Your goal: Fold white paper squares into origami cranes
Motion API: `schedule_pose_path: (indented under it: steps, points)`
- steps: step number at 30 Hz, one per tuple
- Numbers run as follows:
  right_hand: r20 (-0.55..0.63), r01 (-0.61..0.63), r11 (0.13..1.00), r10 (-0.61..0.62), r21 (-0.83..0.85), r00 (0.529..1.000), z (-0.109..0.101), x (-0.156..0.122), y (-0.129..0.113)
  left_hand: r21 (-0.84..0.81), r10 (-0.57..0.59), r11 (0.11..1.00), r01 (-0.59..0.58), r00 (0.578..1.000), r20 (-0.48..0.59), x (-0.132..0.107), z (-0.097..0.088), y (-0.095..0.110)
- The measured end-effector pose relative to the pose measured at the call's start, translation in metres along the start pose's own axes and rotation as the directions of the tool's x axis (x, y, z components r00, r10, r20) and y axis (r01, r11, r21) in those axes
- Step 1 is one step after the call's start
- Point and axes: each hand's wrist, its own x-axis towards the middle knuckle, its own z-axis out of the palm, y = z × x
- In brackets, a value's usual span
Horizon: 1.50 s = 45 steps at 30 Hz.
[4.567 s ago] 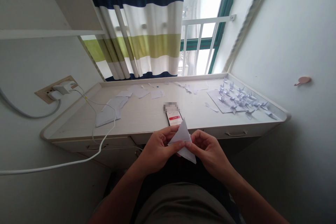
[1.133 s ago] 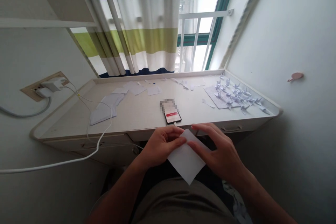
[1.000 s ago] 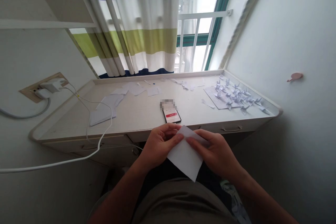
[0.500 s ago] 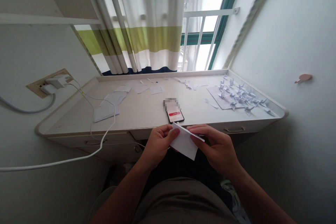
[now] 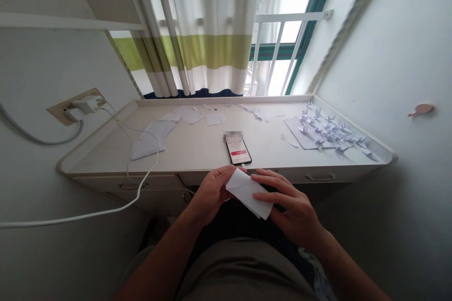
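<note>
Both my hands are in front of the desk, over my lap. A folded sheet of white paper [image 5: 248,193] lies between them, forming a flat, doubled piece. My left hand [image 5: 212,194] grips its left end, with the fingers curled behind it. My right hand [image 5: 291,209] presses its fingers on the right part of the paper. The nearest thing on the desk is a smartphone [image 5: 238,150], lying just beyond my hands with its screen lit and a red bar on it.
On the cream desk [image 5: 197,153] are white paper scraps [image 5: 192,116], a paper stack [image 5: 150,141], and several small paper cranes [image 5: 328,131] on a sheet at right. A white cable [image 5: 141,193] runs over the desk edge from a wall charger [image 5: 85,105].
The paper has gone from a wide square-like shape to a narrower doubled piece. My right hand has moved from its top edge down onto its face. The view has shifted slightly.
</note>
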Motion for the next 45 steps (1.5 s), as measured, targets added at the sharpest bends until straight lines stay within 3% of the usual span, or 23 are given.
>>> schedule_pose_path:
  steps: [4,8,11,16,18,22,26,28,30,32,37,45]
  points:
    - [-0.176,-0.043,0.997,0.032,-0.062,0.984,0.008,-0.001,-0.004,-0.134,0.156,0.980,-0.147,0.986,0.062,-0.007,0.010,-0.009]
    - [-0.238,-0.062,0.990,0.030,-0.128,0.971,0.014,-0.002,-0.009,-0.145,0.280,0.955,-0.259,0.949,0.148,-0.013,0.020,-0.023]
    - [-0.289,-0.103,0.989,0.069,-0.103,0.955,0.016,-0.002,-0.011,-0.122,0.289,0.955,-0.271,0.942,0.171,-0.013,0.022,-0.034]
    - [-0.339,-0.149,0.989,0.145,0.014,0.930,0.022,-0.002,-0.015,-0.106,0.182,0.980,-0.169,0.975,0.125,-0.006,0.023,-0.049]
    - [-0.377,-0.225,0.969,0.248,0.106,0.892,0.025,-0.002,-0.017,-0.129,0.154,0.982,-0.137,0.980,0.127,-0.004,0.026,-0.052]
    - [-0.372,-0.445,0.833,0.547,0.328,0.750,0.028,-0.001,-0.021,-0.058,0.184,0.982,-0.179,0.978,0.096,0.001,0.028,-0.051]
    - [-0.301,-0.504,0.758,0.637,0.414,0.710,0.017,0.008,-0.023,0.074,0.172,0.980,-0.182,0.976,0.133,0.002,0.021,-0.047]
    - [-0.251,-0.525,0.732,0.658,0.435,0.710,0.010,0.014,-0.022,0.113,0.130,0.982,-0.149,0.979,0.156,0.002,0.018,-0.045]
    - [-0.105,-0.584,0.660,0.700,0.473,0.706,0.006,0.017,-0.020,0.115,0.089,0.988,-0.107,0.984,0.154,0.001,0.016,-0.043]
    - [-0.032,-0.617,0.629,0.712,0.474,0.702,0.005,0.017,-0.017,0.068,0.051,0.996,-0.060,0.991,0.128,0.001,0.017,-0.040]
    - [-0.158,-0.512,0.753,0.613,0.413,0.774,0.013,0.009,-0.010,-0.066,-0.044,0.997,0.050,0.995,0.089,0.002,0.017,-0.033]
    - [-0.093,-0.297,0.801,0.399,0.521,0.912,0.006,0.004,-0.009,-0.106,-0.060,0.991,0.080,0.982,0.178,0.002,0.005,-0.032]
